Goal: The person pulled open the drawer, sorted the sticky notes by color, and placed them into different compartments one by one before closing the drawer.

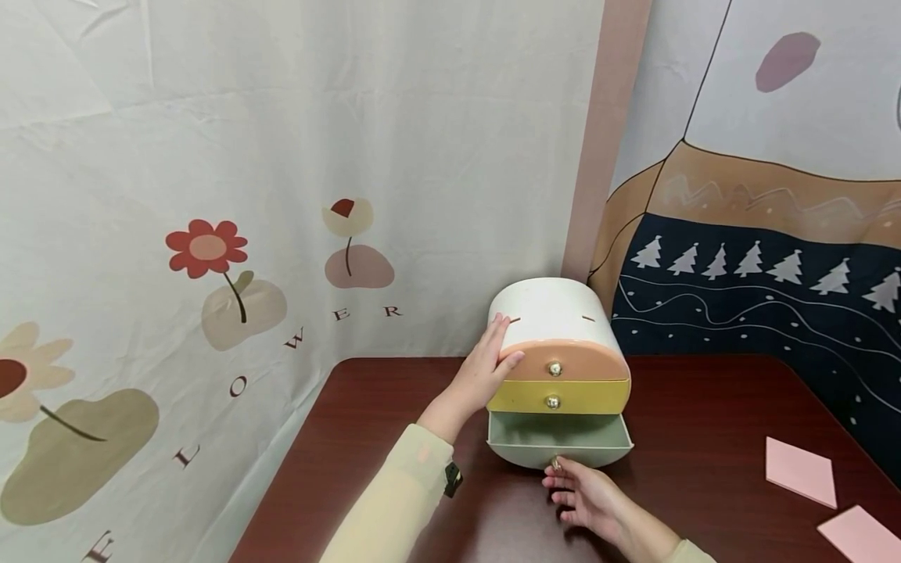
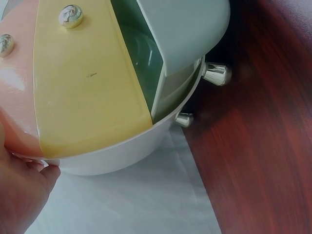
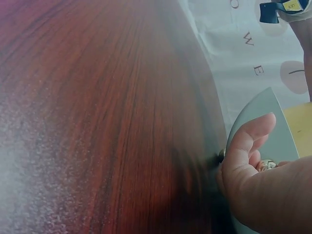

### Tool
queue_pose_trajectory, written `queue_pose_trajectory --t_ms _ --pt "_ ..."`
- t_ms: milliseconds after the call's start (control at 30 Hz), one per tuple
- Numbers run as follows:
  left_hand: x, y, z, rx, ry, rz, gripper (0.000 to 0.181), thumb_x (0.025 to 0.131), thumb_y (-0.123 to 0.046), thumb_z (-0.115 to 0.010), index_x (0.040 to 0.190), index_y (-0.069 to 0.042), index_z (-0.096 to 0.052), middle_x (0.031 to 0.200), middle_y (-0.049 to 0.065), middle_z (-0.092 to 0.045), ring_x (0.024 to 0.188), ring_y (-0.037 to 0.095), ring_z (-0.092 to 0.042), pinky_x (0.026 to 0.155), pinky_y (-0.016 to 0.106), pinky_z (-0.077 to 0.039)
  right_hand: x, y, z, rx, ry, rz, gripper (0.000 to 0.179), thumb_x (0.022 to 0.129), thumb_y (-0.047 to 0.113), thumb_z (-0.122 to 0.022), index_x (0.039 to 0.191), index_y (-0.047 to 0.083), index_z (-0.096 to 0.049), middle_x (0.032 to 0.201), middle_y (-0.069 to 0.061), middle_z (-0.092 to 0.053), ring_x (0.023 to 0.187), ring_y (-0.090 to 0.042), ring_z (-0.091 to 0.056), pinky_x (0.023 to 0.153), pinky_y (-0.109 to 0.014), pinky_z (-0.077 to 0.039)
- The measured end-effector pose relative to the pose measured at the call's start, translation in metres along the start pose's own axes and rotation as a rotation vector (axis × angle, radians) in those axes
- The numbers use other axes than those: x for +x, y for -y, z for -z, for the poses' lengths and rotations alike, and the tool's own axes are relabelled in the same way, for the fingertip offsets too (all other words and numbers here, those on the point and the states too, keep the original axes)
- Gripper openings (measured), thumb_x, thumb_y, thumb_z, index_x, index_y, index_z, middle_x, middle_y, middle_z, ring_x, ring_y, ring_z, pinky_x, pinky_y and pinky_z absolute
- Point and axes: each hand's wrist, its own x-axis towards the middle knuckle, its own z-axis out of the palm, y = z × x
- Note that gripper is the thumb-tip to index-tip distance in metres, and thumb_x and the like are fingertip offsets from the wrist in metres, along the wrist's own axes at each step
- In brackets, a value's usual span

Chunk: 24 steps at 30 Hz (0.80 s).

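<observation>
A small rounded drawer cabinet [image 1: 545, 301] with a white shell stands on the table. Its orange drawer [image 1: 524, 361] and yellow drawer [image 1: 521, 397] are closed, while the green bottom drawer [image 1: 510, 432] is pulled part way out, its visible inside bare. My left hand [image 1: 486, 363] rests against the cabinet's left side, fingers extended along the white shell and thumb at the orange front's edge. At the green drawer's front, my right hand [image 1: 587, 496] pinches the round metallic knob [image 3: 267, 165]; its other fingers hang loosely below.
Two pink square pads [image 1: 801, 471] [image 1: 862, 536] lie on the dark red table [image 1: 693, 438] at the right. Behind the cabinet hangs a pale cloth [image 1: 436, 156] with printed flowers. Short metallic feet [image 2: 217, 74] show under the cabinet.
</observation>
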Motion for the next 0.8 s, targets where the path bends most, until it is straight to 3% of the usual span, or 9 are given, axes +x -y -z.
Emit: queue_pose_trajectory --t_ms 800 --pt "0.0003 0.0014 -0.0011 0.001 -0.012 -0.012 0.072 0.097 -0.054 -0.038 0.153 -0.016 -0.014 0.160 0.003 -0.009 0.146 0.019 -0.015 0.115 0.044 -0.023 -0.0065 -0.0042 0.0019 -0.022 0.058 -0.030 0.036 0.098 0.044 -0.043 0.106 0.013 -0.059 0.092 0.006 -0.060 0.071 -0.004 -0.054 0.059 -0.022 -0.045"
